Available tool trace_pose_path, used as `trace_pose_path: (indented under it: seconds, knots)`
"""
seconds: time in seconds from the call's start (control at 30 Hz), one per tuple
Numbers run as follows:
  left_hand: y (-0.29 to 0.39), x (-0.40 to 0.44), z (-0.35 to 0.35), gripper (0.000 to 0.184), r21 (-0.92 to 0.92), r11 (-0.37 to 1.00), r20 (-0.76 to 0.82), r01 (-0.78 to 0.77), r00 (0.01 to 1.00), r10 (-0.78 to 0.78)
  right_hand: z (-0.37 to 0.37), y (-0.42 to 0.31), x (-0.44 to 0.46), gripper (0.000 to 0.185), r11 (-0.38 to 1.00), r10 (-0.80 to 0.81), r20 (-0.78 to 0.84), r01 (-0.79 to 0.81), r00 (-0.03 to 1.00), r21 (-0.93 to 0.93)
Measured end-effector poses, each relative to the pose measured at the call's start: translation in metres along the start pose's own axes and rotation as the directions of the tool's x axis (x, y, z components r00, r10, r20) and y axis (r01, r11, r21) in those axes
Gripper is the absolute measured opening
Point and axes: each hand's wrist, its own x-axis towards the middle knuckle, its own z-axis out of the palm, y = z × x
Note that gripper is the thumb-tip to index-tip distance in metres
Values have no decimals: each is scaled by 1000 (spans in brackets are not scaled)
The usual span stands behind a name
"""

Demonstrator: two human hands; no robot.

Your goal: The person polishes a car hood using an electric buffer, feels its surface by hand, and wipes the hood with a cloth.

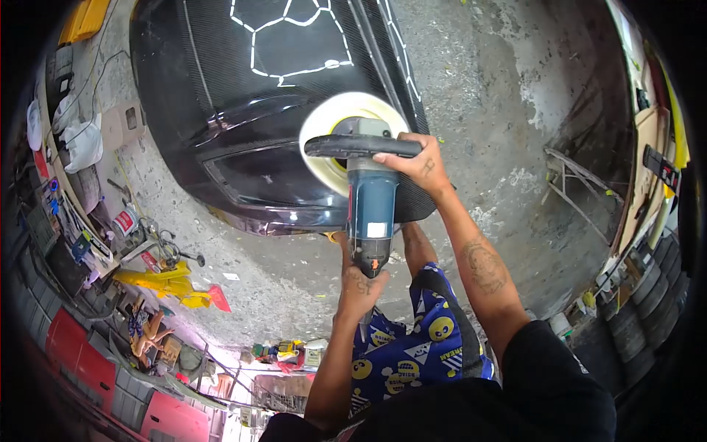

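Observation:
A blue and grey power polisher [374, 202] points away from me, its round pale pad [320, 129] over the corner of a glossy black carbon-fibre car panel [272, 173]. My right hand [423, 163] grips the right end of the polisher's black front handle [339, 145]. Lower down, my left hand [361, 291] is wrapped round the rear of the polisher body; some of its fingers are hidden beneath the tool. White tape-like lines [302, 73] form an irregular outline on the upper panel.
Grey concrete floor [501, 96] surrounds the panel. To the left are a bucket [125, 221], yellow parts [158, 283] and a cluttered shelf [85, 239]. A metal frame stand [578, 188] is at right. Another person [147, 331] sits at lower left.

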Motion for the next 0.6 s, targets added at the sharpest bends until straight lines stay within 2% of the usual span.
trace_pose_path:
  seconds: [0.13,0.17,0.2,0.23,0.27,0.3,0.37,0.47,0.5,0.57,0.6]
  knots:
    - [6,-5,-42,24,-39,988,-20,147,989,-148,51,-29,22,45,995,-81,68,76,994,71]
    - [8,-7,-57,23,-20,984,-77,178,981,-179,73,-33,30,44,985,-127,121,111,984,134]
    - [0,-9,-72,22,-7,986,-145,170,975,-169,108,6,53,48,984,-172,73,175,982,-26]
    - [-4,-9,-88,21,-73,970,-159,233,957,-242,124,-14,56,52,980,-196,139,193,971,39]
    - [-9,-10,-99,20,-135,972,-237,193,946,-221,140,-36,60,55,974,-219,205,201,954,106]
    - [-12,-8,-112,19,-222,954,-203,201,948,-247,151,-49,64,64,973,-229,274,210,934,98]
    - [-13,-7,-126,21,-245,927,-210,286,917,-338,171,-50,76,69,980,-197,359,182,912,77]
    - [-11,-10,-113,20,-142,951,-208,275,931,-301,163,-37,69,66,973,-227,239,211,944,88]
    - [-10,-10,-96,23,-111,957,-298,267,910,-288,145,-29,58,57,966,-256,129,257,958,5]
    - [-1,-9,-68,28,-39,983,-172,179,968,-183,106,-5,46,61,988,-148,108,142,983,67]
    - [1,-8,-51,25,-11,990,-123,138,983,-138,81,-2,38,60,991,-103,104,94,989,95]
